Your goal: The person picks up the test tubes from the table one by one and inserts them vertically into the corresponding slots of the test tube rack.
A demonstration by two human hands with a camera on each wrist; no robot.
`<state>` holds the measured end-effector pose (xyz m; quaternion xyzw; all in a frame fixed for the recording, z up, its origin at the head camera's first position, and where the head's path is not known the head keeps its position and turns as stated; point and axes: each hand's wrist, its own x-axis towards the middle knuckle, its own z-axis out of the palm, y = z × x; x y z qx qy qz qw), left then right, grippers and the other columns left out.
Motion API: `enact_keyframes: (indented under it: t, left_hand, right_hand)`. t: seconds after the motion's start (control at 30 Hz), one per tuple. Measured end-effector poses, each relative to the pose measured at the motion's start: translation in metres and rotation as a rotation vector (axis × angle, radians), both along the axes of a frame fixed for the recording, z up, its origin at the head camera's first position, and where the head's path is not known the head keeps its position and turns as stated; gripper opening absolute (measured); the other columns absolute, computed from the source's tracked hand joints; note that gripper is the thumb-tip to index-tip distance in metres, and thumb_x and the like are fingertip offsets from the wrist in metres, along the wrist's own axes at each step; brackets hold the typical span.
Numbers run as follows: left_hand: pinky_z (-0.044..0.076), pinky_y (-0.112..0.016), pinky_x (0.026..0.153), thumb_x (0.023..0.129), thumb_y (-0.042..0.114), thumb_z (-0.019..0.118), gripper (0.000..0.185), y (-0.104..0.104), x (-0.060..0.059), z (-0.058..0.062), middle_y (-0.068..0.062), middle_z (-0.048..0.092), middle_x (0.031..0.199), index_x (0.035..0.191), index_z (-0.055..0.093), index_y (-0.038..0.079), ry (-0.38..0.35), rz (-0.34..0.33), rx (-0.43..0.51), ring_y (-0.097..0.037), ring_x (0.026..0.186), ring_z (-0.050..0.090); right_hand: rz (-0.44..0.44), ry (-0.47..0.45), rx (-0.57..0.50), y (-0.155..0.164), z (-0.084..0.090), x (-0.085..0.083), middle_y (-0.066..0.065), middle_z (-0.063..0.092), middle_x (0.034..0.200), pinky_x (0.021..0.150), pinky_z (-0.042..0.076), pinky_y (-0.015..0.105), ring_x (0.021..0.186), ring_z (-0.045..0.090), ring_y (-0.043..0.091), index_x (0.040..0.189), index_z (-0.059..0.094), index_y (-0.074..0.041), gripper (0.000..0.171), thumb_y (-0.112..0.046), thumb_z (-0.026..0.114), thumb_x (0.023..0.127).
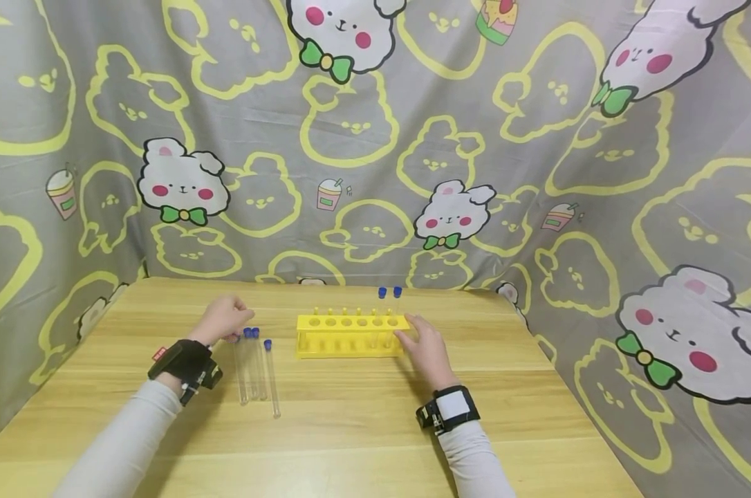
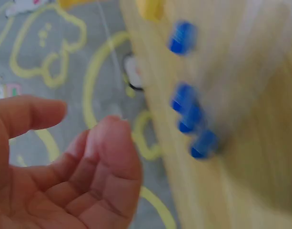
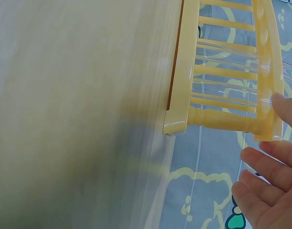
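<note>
Your left hand [image 1: 225, 319] hovers loosely open, holding nothing, over the loose tubes [image 1: 255, 370] on the counter [image 1: 363, 429]; a nudge could roll them. Your right hand [image 1: 427, 349], fingers straight, steadies the yellow rack [image 1: 350, 335]; pushing may tip it.

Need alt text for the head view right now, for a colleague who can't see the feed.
A person's right hand rests against the right end of a yellow test tube rack holding two blue-capped tubes, on a wooden table. The left hand touches the caps of tubes lying flat. A cartoon-print cloth hangs behind.
</note>
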<state>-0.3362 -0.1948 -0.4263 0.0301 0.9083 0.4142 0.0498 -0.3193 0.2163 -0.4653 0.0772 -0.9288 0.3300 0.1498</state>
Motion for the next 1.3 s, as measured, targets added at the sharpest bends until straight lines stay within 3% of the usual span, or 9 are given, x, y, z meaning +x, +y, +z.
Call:
enact_keyframes:
  t: [0.13, 0.27, 0.57, 0.77, 1.07, 1.3]
  left_hand:
    - [0.044, -0.022, 0.045, 0.093, 0.018, 0.053, 0.035, -0.015, -0.001, -0.011, 0.005, 0.046, 0.048, 0.060, 0.045, 0.011, -0.101, 0.001, -0.056, -0.008, 0.043, 0.044]
    - [0.036, -0.020, 0.042, 0.092, 0.021, 0.055, 0.046, -0.023, -0.003, -0.021, 0.007, 0.044, 0.039, 0.048, 0.048, 0.014, -0.129, 0.014, -0.098, -0.007, 0.037, 0.040]
    - [0.044, -0.024, 0.044, 0.090, 0.027, 0.059, 0.041, -0.031, -0.008, -0.040, 0.001, 0.056, 0.043, 0.057, 0.062, 0.004, -0.133, 0.053, -0.127, -0.012, 0.040, 0.054]
    - [0.054, -0.029, 0.047, 0.087, 0.023, 0.062, 0.028, -0.032, -0.011, -0.049, -0.003, 0.059, 0.050, 0.072, 0.057, -0.001, -0.183, 0.097, -0.002, -0.014, 0.043, 0.060]
    - [0.053, -0.028, 0.046, 0.085, 0.017, 0.062, 0.023, -0.027, -0.012, -0.055, -0.002, 0.058, 0.049, 0.075, 0.058, -0.002, -0.204, 0.141, 0.070, -0.014, 0.043, 0.057]
    - [0.053, -0.028, 0.047, 0.087, 0.018, 0.062, 0.025, -0.024, -0.010, -0.051, -0.003, 0.059, 0.050, 0.076, 0.060, -0.005, -0.200, 0.140, 0.095, -0.014, 0.043, 0.058]
  right_hand:
    - [0.002, -0.005, -0.004, 0.000, 0.000, 0.000, 0.023, 0.053, 0.140, 0.112, 0.036, 0.052, 0.136, 0.044, 0.039, 0.135, 0.054, -0.003, 0.054, -0.033, 0.066, 0.091]
    - [0.002, -0.007, -0.012, 0.001, 0.000, 0.000, 0.023, 0.053, 0.140, 0.112, 0.036, 0.053, 0.136, 0.044, 0.039, 0.135, 0.054, -0.003, 0.055, -0.033, 0.066, 0.091]
    - [-0.001, -0.002, -0.004, 0.001, -0.001, -0.001, 0.021, 0.054, 0.140, 0.112, 0.037, 0.051, 0.136, 0.045, 0.038, 0.135, 0.055, -0.003, 0.054, -0.033, 0.066, 0.091]
    - [-0.002, -0.003, -0.006, 0.001, -0.002, -0.001, 0.022, 0.053, 0.140, 0.112, 0.036, 0.052, 0.136, 0.045, 0.039, 0.135, 0.054, -0.003, 0.054, -0.033, 0.066, 0.091]
    - [-0.003, -0.004, -0.001, 0.001, -0.003, -0.001, 0.021, 0.053, 0.140, 0.112, 0.036, 0.052, 0.136, 0.045, 0.039, 0.135, 0.054, -0.003, 0.054, -0.033, 0.066, 0.091]
    - [0.000, -0.005, 0.002, 0.001, -0.003, -0.001, 0.021, 0.053, 0.140, 0.112, 0.036, 0.051, 0.136, 0.045, 0.039, 0.135, 0.054, -0.003, 0.054, -0.032, 0.066, 0.091]
